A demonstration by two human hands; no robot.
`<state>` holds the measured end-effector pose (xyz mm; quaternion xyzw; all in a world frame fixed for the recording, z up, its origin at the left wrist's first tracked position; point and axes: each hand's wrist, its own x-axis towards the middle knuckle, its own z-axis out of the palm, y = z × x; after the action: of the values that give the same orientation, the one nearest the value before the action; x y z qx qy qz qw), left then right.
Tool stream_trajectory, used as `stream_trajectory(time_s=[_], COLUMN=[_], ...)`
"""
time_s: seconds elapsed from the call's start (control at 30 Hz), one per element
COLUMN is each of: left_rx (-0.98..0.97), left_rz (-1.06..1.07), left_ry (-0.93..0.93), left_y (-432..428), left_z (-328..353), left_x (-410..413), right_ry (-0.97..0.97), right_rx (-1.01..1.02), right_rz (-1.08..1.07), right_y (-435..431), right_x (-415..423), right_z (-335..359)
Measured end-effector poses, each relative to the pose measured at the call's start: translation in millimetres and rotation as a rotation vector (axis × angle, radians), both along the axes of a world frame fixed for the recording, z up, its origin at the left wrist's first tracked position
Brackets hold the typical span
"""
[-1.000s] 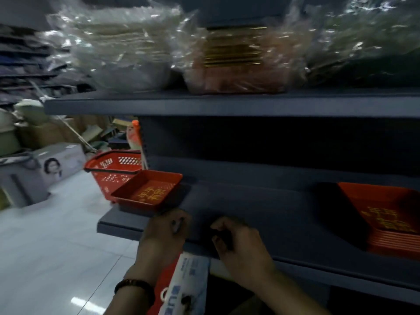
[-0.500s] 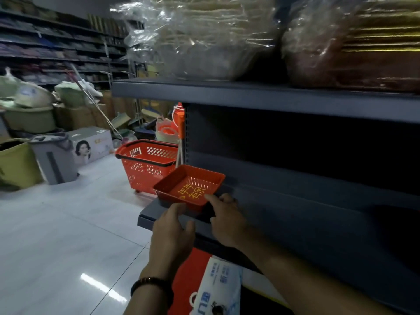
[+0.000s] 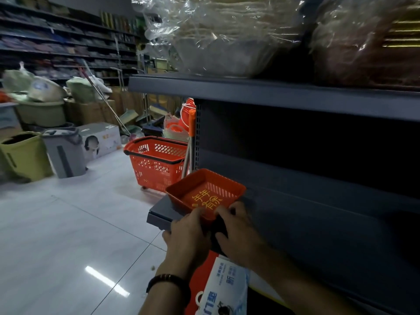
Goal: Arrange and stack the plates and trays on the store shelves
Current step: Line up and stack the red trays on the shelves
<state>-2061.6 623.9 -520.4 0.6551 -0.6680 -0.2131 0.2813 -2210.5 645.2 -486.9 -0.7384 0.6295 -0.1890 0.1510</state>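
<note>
The red tray [image 3: 205,193] sits at the near left end of the lower shelf [image 3: 318,223], with gold characters on its floor that read 年年有余, seen at a slant. Below the shelf's edge, a white box [image 3: 225,289] carries blue Chinese print that is mostly too small or cut off to read.

The right hand [image 3: 238,233] has its fingers bent over the tray's near right rim, with the thumb lower, at the shelf's front. The left hand [image 3: 186,237] lies against the near wall with its fingers together. Their tips are hidden, so a grip cannot be told.

On the upper shelf [image 3: 272,96], the wrapped stacks [image 3: 227,37] are blurred by plastic.

Half a second ago the left hand was short of the tray, at the shelf's edge. The tray itself has kept its place.
</note>
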Motion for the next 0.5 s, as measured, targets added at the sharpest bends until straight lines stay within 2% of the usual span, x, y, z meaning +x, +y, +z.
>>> stream_trajectory(time_s=[0.17,0.27,0.4,0.5], left_rx=[-0.027,-0.001,-0.007,-0.011], left_rz=[-0.087,-0.111,-0.094,-0.094], left_ry=[-0.021,-0.045,-0.033,-0.037], left_y=[15.8,22.2,24.2,27.1], left_z=[10.0,15.7,23.1,28.2], left_x=[1.1,-5.4,-8.0,-8.0], right_ry=[0.077,0.224,0.349,0.313], right_rx=[-0.016,-0.097,-0.072,-0.055], right_rz=[0.013,-0.079,-0.242,-0.279], right_y=[30.1,30.9,31.8,34.7], right_x=[-23.7,-53.5,-98.9,-121.9], right_z=[9.0,12.7,11.4,4.9])
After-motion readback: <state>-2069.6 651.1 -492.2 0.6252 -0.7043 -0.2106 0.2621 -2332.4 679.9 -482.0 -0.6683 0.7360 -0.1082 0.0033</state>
